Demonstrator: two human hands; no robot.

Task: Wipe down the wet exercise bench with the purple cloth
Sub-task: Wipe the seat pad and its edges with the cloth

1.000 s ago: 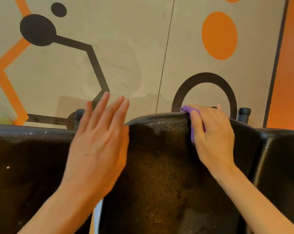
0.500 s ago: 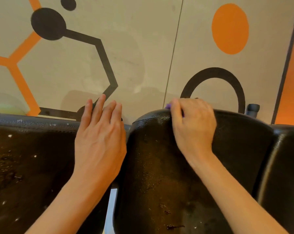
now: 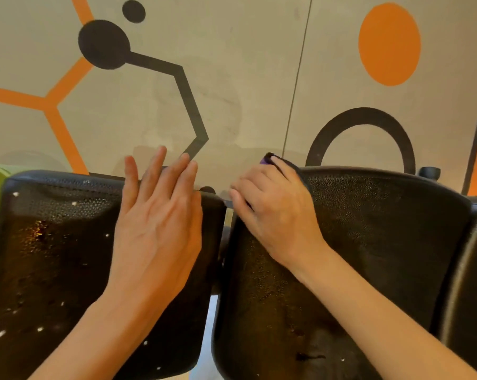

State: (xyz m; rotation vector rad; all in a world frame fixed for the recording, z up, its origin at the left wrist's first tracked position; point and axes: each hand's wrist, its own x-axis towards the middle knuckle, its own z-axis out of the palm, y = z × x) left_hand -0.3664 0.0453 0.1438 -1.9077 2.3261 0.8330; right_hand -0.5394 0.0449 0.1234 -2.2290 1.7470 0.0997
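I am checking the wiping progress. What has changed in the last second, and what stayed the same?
The right hand slid the purple cloth leftward along the top edge of the right pad, reaching its left corner. The left hand stayed flat and open over the left pad. The cloth stayed gripped.

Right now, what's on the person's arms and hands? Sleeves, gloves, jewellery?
Nothing worn that shows. The left hand and the right hand are both bare, with no gloves, rings, watch or wristband in view. Both forearms are bare as far as the bottom edge of the picture, so no sleeve is visible. Nails are short and unpainted, no markings.
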